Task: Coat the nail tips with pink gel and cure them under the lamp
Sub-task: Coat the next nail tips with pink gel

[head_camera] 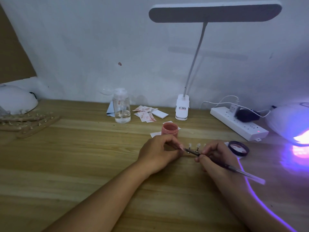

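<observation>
The left hand (158,153) has its fingers curled, and its grip closes on the left end of a small holder (197,149) that carries pale nail tips (198,145). Its knuckles hide how the fingertips sit on the holder. The right hand (215,158) pinches a slim brush (234,169) like a pen, with the dark front end reaching across the holder toward the left fingers. The bristles are too small to make out, and a third nail tip is half hidden behind the right fingers. Just behind the left hand stands the open jar of pink gel (170,130) on a scrap of white paper. Its dark lid (238,148) lies beside the right hand. All of this rests on a wooden tabletop (83,164) against a pale wall. Farther back are a clear pump bottle (121,106), stained paper wipes (147,113), the clip base of a white desk lamp (182,108) and a power strip (239,125). At the right edge a curing lamp (291,124) is cut off by the frame and glows violet onto the wood. A thin violet streak runs from it toward the viewer, and whether that is a cable or a reflection I cannot tell. At the far left are wooden strips of nail stands (30,123) and a second white dome (16,99), only partly in view.
</observation>
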Available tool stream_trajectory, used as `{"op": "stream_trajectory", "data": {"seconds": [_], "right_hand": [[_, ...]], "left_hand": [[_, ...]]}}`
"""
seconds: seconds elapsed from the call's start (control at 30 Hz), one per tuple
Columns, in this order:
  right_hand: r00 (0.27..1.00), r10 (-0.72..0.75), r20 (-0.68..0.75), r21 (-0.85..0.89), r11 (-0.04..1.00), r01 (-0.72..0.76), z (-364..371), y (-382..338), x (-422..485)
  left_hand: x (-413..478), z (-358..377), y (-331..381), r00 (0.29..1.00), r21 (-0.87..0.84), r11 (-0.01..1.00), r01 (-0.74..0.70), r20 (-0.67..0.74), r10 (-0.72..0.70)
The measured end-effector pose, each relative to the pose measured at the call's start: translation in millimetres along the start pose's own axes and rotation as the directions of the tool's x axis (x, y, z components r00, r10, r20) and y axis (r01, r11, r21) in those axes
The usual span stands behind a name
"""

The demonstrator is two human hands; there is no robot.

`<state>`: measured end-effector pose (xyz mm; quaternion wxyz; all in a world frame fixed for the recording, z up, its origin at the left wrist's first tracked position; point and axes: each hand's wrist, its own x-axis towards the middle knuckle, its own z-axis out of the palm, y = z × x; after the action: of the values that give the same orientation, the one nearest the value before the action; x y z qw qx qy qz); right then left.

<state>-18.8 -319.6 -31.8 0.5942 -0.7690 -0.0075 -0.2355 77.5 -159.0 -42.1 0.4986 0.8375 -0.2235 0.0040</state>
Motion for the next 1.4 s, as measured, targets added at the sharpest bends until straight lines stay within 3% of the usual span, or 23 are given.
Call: {"op": "stream_trajectory", "data": {"seconds": [0.27, 0.47, 0.6, 1.4], "right_hand": [[0.999, -0.006, -0.052, 0.074, 0.997, 0.01, 1.5, -1.9, 0.3], [0.999, -0.039, 0.021, 0.092, 0.995, 0.037, 1.2, -8.7, -0.2], [1.0, 0.027, 0.015, 0.152, 0.988, -0.029, 0.8, -8.8, -0.2], [0.998, 0.054, 0.037, 0.03, 0.998, -0.055, 0.4, -6.9, -1.1]], "left_hand": [[-0.3, -1.1, 1.4, 1.0, 0.012, 1.0, -0.005, -0.005, 0.005], [0.6, -1.2, 1.2, 1.0, 0.029, 0.999, 0.012, -0.004, -0.012], [1.1, -1.4, 0.5, 1.0, 0.022, 1.0, 0.015, -0.001, -0.015], [-0.6, -1.5, 4.4, 1.0, 0.034, 0.999, -0.001, -0.004, 0.002]]}}
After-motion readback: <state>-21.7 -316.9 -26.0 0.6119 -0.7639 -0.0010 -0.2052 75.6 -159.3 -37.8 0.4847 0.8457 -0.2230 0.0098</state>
